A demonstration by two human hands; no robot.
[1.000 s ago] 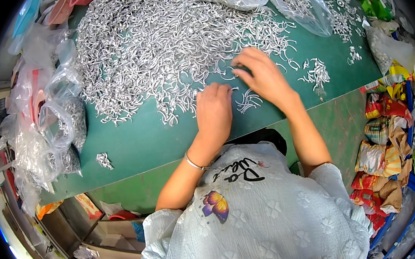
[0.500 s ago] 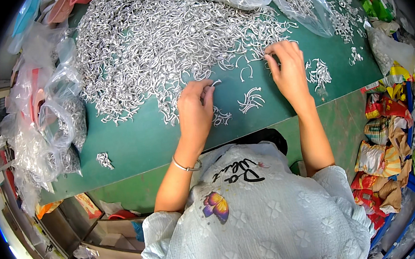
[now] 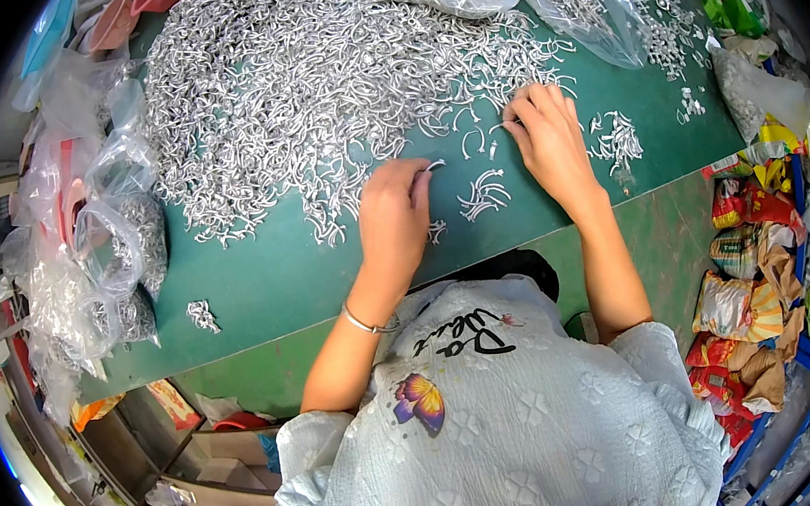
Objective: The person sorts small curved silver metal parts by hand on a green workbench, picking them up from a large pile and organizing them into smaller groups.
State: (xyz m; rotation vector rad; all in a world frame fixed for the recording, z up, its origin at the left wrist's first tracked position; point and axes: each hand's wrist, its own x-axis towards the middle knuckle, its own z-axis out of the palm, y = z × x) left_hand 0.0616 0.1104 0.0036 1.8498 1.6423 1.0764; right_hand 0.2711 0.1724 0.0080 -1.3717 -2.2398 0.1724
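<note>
My left hand (image 3: 394,213) is closed, thumb against fingers, on a small curved silvery metal piece (image 3: 435,164) whose tip juts out to the right. Beneath that hand, a few similar pieces (image 3: 436,231) show at its right side. My right hand (image 3: 551,146) is at the right front edge of a wide heap of curved metal pieces (image 3: 310,77), its fingers bent and its thumb apart from them. A loose piece lies by the thumb tip; whether they touch is unclear. Between my hands is a small group of curved pieces (image 3: 484,196) on the green tabletop (image 3: 281,282).
Another small pile of pieces (image 3: 619,139) is right of my right hand. Clear plastic bags (image 3: 587,16) with metal parts lie at the back right; more filled bags (image 3: 136,245) stand at the left. A small cluster (image 3: 202,316) sits near the front left edge. Colourful packages (image 3: 727,305) fill the right side.
My left hand has shifted slightly right, still with the curved piece. My right hand has moved a little left and nearer, its thumb now farther from the fingertips.
</note>
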